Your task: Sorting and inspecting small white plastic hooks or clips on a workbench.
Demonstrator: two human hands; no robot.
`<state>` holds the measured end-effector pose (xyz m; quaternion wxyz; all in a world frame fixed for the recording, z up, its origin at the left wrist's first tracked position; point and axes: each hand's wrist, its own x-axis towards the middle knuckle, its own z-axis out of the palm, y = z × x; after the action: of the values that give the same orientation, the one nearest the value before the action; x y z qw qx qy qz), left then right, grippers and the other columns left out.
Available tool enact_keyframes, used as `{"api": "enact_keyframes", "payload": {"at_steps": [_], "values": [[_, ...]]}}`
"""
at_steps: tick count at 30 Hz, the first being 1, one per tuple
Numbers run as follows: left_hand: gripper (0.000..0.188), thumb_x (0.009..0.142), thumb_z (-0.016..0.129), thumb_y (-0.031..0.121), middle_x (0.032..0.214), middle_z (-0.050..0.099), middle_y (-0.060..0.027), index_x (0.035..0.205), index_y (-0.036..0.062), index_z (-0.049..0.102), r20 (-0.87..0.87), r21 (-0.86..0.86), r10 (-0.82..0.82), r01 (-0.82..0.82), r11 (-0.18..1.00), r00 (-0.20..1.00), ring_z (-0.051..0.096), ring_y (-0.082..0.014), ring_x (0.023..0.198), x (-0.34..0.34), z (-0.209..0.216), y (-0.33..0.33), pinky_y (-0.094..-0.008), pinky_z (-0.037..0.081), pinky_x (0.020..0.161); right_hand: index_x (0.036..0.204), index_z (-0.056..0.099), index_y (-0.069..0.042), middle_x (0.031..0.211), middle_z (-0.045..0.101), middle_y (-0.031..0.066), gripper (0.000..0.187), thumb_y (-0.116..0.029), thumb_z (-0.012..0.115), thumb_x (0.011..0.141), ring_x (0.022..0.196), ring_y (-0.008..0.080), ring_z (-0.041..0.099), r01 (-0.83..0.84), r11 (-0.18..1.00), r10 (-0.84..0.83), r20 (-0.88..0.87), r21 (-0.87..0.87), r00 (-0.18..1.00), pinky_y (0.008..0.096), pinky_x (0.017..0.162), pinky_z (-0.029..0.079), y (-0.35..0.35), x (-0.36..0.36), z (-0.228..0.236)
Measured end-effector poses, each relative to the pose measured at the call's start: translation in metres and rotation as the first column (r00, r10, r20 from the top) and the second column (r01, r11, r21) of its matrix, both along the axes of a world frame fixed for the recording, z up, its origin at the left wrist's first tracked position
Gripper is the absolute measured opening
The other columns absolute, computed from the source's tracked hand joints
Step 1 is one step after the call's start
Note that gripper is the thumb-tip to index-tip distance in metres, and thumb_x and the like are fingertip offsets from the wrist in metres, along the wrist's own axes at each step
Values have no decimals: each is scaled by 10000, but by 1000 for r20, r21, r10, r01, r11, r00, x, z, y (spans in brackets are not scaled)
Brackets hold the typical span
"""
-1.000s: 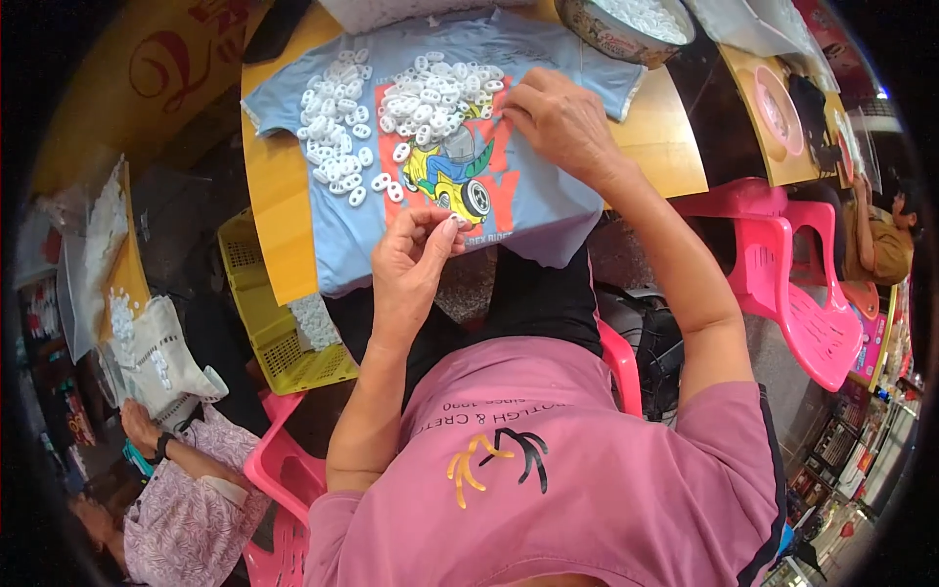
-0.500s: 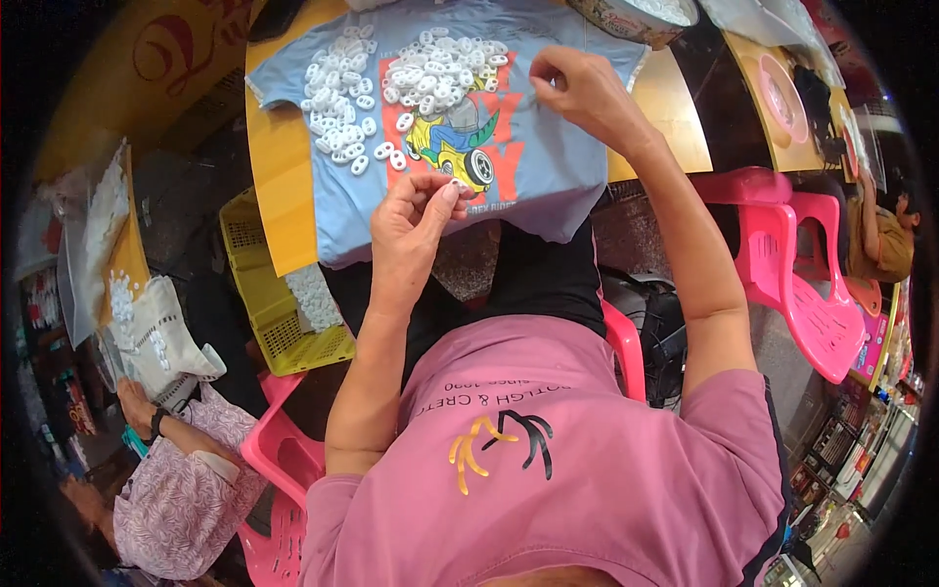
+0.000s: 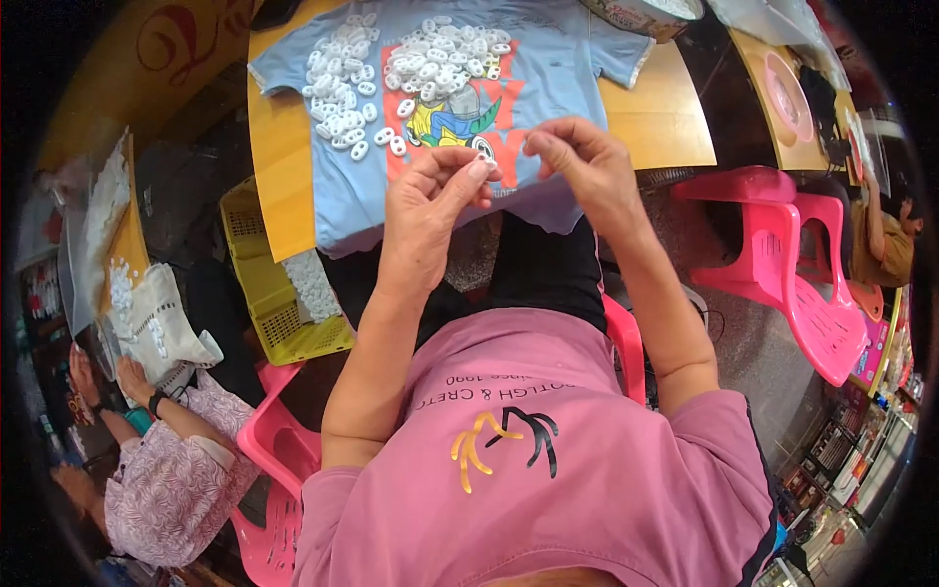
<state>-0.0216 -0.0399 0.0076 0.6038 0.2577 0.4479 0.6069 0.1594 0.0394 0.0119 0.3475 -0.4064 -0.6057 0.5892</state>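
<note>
My left hand (image 3: pixel 427 207) pinches a small white plastic piece (image 3: pixel 483 158) between thumb and forefinger; it looks like the oval two-holed pieces on the table. Facing it, my right hand (image 3: pixel 599 186) has thumb and forefinger pressed together, a short gap from the piece; what they hold, if anything, is too small to make out. Beneath both hands a blue printed T-shirt (image 3: pixel 342 201) lies spread over the table edge. On it rest a heap of white two-holed pieces (image 3: pixel 440 64) and a looser group of white pieces (image 3: pixel 337 93) to its left.
The yellow table (image 3: pixel 675 122) carries a round tub (image 3: pixel 646 15) at the far right. Yellow crates (image 3: pixel 284 313) with white pieces stand left of my legs. A pink chair (image 3: pixel 773 254) is at right. A co-worker in a patterned top (image 3: pixel 176 489) sits at left, another person (image 3: pixel 880 245) far right.
My right hand has come down and left from above the shirt, toward my left hand. The left hand has moved slightly up and right, still pinching the white piece.
</note>
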Motion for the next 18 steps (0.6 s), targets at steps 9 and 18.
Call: {"api": "enact_keyframes", "payload": {"at_steps": [9,18], "values": [[183,906,671,126,927,683,-69,1029,5,607,42,0,-44,44,999,998,619,-93,783,8,11,2,-229,502,706,1012,648,9,868,645,26,229,-210,631,948,697,68,550,51,997,-62,-190,-64,980,223,647,470,-23,-18,6],[185,914,664,128,944,674,-57,1027,-9,608,-168,93,3,13,996,986,629,-87,825,11,19,0,-224,518,733,1023,647,3,859,641,16,209,-192,619,955,696,66,544,33,999,-37,-217,-21,975,215,635,456,-26,-23,8]]}}
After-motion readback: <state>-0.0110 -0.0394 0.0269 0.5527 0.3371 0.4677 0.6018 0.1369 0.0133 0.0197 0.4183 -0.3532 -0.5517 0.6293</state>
